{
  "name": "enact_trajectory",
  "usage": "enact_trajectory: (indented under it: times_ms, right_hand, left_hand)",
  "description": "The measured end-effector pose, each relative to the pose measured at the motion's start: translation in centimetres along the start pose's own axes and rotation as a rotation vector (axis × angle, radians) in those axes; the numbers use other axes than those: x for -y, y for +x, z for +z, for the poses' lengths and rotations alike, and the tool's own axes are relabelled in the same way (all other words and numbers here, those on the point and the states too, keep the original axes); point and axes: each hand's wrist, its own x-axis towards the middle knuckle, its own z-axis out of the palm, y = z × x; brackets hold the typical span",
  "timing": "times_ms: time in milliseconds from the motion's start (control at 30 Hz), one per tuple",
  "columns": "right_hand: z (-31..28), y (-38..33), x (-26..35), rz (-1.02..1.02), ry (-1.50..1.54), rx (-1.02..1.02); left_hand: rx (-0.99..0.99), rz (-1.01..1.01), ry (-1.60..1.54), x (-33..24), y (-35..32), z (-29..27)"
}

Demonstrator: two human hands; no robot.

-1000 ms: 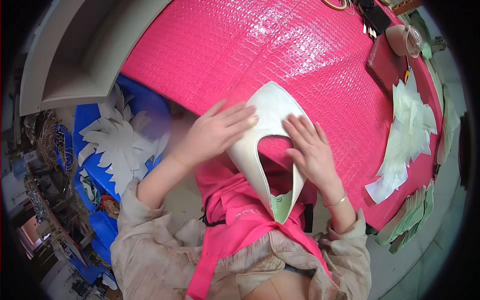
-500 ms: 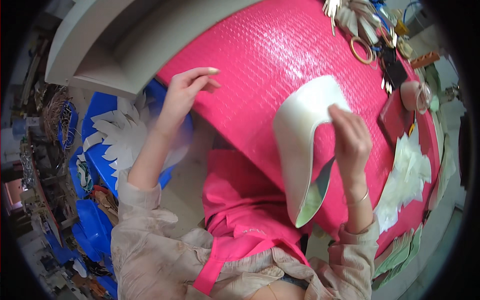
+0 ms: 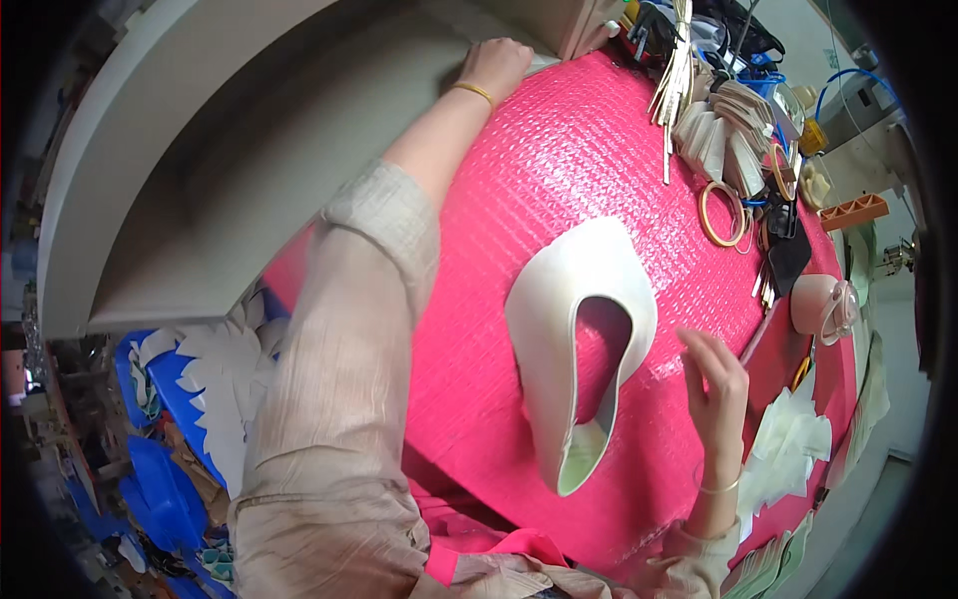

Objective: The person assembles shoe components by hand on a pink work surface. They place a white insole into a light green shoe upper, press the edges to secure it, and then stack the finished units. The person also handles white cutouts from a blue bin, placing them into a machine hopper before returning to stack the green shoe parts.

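Observation:
A white shoe upper [image 3: 544, 329] with a pale green lining rests on the pink textured table cover [image 3: 469, 290], its opening facing up. Beside its right edge is my right hand [image 3: 717, 384], fingers apart and holding nothing, not touching the upper. My left arm stretches far forward, and my left hand [image 3: 496, 68] is at the far end of the grey shelf unit. Its fingers are curled down and mostly hidden, and a bit of something whitish shows next to them; what they grip cannot be made out.
On the right lie a stack of pale cut pieces [image 3: 788, 449], a pink mug-like container [image 3: 823, 304] and tape rolls [image 3: 720, 215]. Bundled strips [image 3: 674, 90] sit at the far right. Blue bins [image 3: 165, 479] with white cut pieces [image 3: 225, 384] stand left of the table.
My left hand has reached far forward to the shelf's end. The shoe upper, formerly held by my right hand, now lies on the table; that hand has let go and drawn back.

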Motion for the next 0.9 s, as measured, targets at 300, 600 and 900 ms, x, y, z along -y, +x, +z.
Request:
enact_trajectory:
  times_ms: [300,600,900]
  right_hand:
    - [0.6,-0.9,-2.3,-0.044,-0.073,0.089]
    - [-0.3,1.3,-0.8,0.13,0.503,0.246]
    - [3.9,15.3,4.6,0.441,1.912,0.502]
  left_hand:
    - [0.107,0.192,0.123,-0.9,3.1,-1.8]
    - [-0.522,-0.176,-0.517,2.1,1.0,-6.6]
    - [-0.124,-0.008,-1.143,-6.4,-3.0,-21.7]
